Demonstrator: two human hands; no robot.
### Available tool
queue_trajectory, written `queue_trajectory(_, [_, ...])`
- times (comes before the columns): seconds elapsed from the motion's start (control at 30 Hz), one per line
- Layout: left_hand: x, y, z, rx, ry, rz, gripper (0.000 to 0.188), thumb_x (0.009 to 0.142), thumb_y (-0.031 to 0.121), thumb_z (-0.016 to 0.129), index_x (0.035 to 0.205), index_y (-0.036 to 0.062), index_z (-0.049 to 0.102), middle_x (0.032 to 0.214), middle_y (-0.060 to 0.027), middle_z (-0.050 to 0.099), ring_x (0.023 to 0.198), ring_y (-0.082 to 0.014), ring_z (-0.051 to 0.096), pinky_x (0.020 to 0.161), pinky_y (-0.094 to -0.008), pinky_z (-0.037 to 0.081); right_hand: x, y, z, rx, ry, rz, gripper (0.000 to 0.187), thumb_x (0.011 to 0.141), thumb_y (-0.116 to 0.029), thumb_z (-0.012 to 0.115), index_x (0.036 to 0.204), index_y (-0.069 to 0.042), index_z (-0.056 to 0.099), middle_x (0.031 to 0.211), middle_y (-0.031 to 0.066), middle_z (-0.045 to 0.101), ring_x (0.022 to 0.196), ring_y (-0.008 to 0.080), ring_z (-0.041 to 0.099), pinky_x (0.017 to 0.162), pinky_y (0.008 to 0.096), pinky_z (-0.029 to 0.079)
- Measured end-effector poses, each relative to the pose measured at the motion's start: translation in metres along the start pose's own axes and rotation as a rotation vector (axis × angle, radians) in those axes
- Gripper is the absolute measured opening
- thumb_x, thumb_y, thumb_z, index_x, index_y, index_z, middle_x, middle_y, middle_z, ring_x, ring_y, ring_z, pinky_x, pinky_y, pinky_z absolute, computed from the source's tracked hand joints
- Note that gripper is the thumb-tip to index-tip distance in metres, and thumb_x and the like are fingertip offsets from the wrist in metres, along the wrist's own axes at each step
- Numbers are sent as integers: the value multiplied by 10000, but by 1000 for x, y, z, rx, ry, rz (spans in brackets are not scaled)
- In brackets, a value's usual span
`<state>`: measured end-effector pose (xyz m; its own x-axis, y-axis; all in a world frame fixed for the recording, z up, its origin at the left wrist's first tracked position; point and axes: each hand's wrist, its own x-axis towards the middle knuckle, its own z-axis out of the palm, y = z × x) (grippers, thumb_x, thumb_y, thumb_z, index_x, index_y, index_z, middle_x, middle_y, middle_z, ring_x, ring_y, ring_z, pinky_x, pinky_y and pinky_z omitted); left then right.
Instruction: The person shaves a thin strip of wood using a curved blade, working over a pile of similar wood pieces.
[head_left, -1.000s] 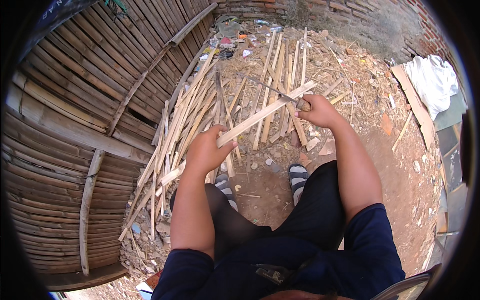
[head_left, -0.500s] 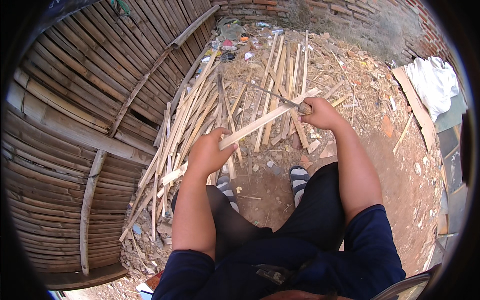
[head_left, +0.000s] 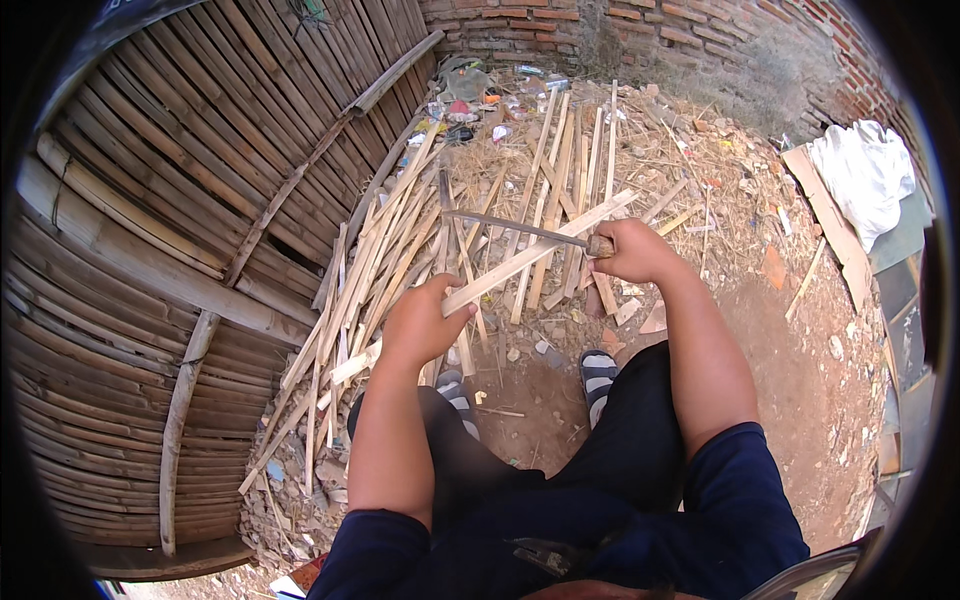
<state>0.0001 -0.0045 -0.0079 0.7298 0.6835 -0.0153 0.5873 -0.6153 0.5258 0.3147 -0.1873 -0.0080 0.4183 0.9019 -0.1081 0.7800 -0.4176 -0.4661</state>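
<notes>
Strip (head_left: 505, 270) was gripped by left hand (head_left: 420, 318), knife (head_left: 520, 225) by right hand (head_left: 630, 250).
Strip was best kept steady, strokes controlled.

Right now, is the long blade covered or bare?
Bare: the long blade shows uncovered along its length; only its handle is gripped, by the right hand.
</notes>
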Motion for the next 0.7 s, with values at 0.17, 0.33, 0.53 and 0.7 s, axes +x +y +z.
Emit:
queue_trajectory(0.17, [1, 14, -8, 60, -49, -84, 441, 900, 450, 815, 1213, 143, 762, 962, -167, 792, 940, -363, 764, 836, -478, 586, -6, 31, -5, 59, 134, 130, 520, 828, -338, 865, 1184, 22, 743, 1045, 271, 746, 1015, 430, 726, 902, 488, 559])
queue_trajectory(0.33, [2, 8, -3, 43, 32, -74, 435, 867, 436, 852, 1096, 74, 773, 908, -189, 773, 893, -377, 757, 803, -471, 573, -9, 5, 1, -12, 87, -24, 455, 823, -335, 873, 1091, 6, 734, 955, 250, 738, 962, 430, 725, 854, 502, 554])
queue_trajectory(0.53, [0, 5, -7, 53, 76, -75, 486, 865, 469, 855, 1071, 40, 762, 913, -205, 771, 888, -389, 754, 799, -480, 572, -9, -16, 3, 54, -4, -104, 438, 817, -331, 886, 1065, -2, 737, 920, 221, 737, 914, 396, 729, 833, 494, 550])
queue_trajectory(0.7, [1, 11, -6, 29, 134, -59, 490, 877, 473, 846, 1068, 31, 755, 896, -218, 764, 878, -402, 749, 794, -487, 572, -2, 35, 1, 267, 215, 64, 450, 841, -339, 874, 1075, 13, 720, 1025, 221, 723, 1000, 404, 706, 885, 474, 540])
